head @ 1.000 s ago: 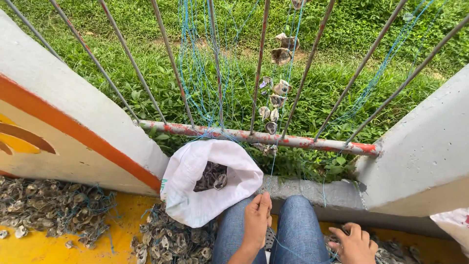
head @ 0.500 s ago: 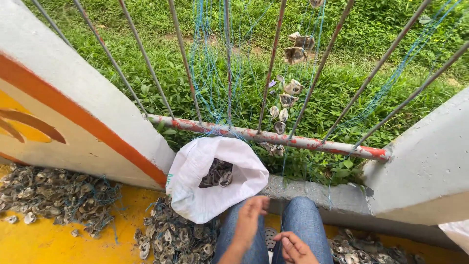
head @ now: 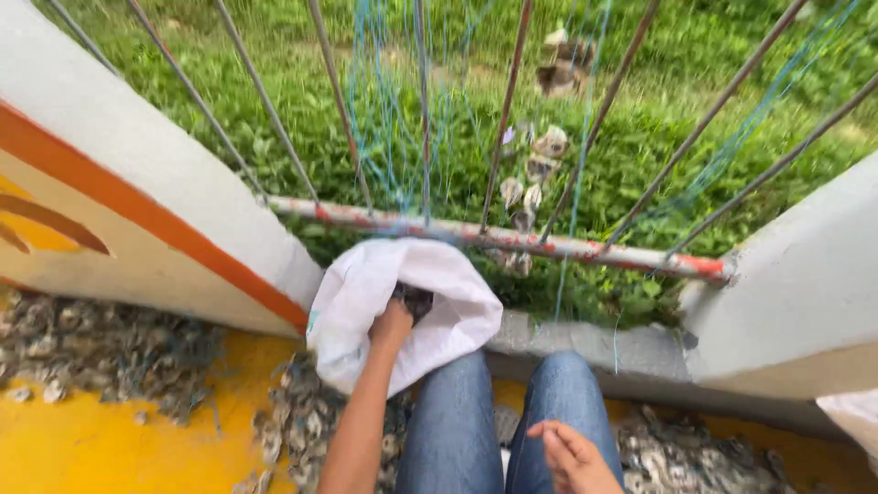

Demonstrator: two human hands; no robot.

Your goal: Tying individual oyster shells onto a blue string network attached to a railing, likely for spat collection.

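Green grass [head: 302,101] beyond a rusty barred railing [head: 512,240], with blue netting [head: 393,119] and strung shells [head: 535,174] hanging well ahead of both hands. Yellow floor [head: 110,448] below, strewn with shell heaps [head: 101,348]. Left hand [head: 393,325] pushed into the mouth of a white sack [head: 366,293], fingers hidden among dark shells inside; grip state impossible to tell. Right hand [head: 572,453] low over the blue-jeaned knee [head: 558,393], fingers loosely curled, grip slack and holding nothing visible. Sack just left of the knees, leaning against the white and orange wall [head: 146,201].
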